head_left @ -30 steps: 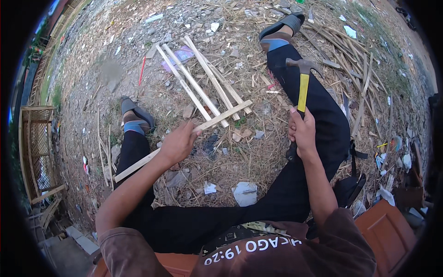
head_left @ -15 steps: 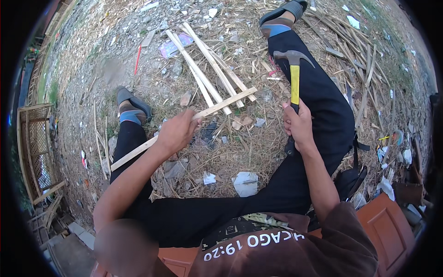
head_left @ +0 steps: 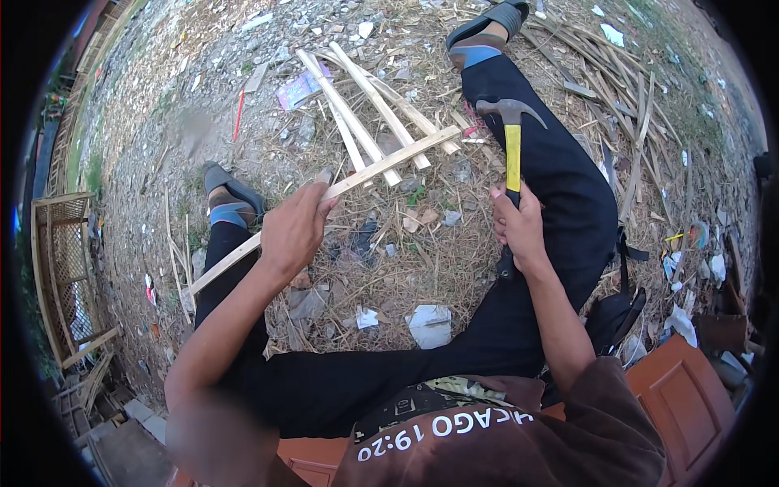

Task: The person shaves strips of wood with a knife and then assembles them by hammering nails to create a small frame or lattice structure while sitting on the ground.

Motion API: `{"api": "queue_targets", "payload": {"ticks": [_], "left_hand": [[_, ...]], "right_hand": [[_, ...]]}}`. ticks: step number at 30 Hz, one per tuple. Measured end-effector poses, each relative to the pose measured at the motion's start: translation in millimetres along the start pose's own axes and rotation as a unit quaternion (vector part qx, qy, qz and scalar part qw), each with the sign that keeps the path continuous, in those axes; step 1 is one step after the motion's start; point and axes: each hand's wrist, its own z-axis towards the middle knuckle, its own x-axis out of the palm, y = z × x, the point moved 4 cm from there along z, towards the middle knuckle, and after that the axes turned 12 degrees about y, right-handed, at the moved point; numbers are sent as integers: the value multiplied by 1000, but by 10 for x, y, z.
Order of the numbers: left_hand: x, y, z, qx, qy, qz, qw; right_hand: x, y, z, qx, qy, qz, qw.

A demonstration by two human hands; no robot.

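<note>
My left hand [head_left: 296,223] is closed around a long pale wooden strip [head_left: 388,164]. The strip slants from beside my left leg up to the right, its far end over the near ends of several other wooden strips [head_left: 367,105] on the ground. Whether it touches them I cannot tell. In my right hand [head_left: 521,223] is a claw hammer [head_left: 513,154] with a yellow and black handle. Its metal head points away from me, in front of my right leg, and my fingers wrap the black grip.
Dry grass, stones and scraps cover the ground. A red stick [head_left: 239,115] and a purple packet [head_left: 300,88] lie beyond the strips. A heap of wood slats [head_left: 625,89] is at the far right. A lattice frame [head_left: 65,276] stands left; a brown panelled board [head_left: 682,406] is at lower right.
The strip's far end has swung slightly up and right, and my left hand has shifted a little left on it. The hammer has moved slightly left, still in my right hand.
</note>
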Motion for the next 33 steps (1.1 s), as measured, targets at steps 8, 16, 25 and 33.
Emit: {"api": "queue_targets", "payload": {"ticks": [8, 16, 25, 33], "left_hand": [[-63, -243, -40, 35, 12, -12, 999], [-279, -233, 8, 22, -38, -63, 997], [-556, -226, 2, 1, -84, -119, 989], [-703, -318, -2, 0, -95, -158, 983]], "right_hand": [[-22, -44, -1, -5, -7, -5, 1000], [-51, -114, -20, 2, -15, 6, 1000], [2, -129, -32, 5, -13, -1, 1000], [-4, -154, -48, 0, -14, -2, 1000]]}}
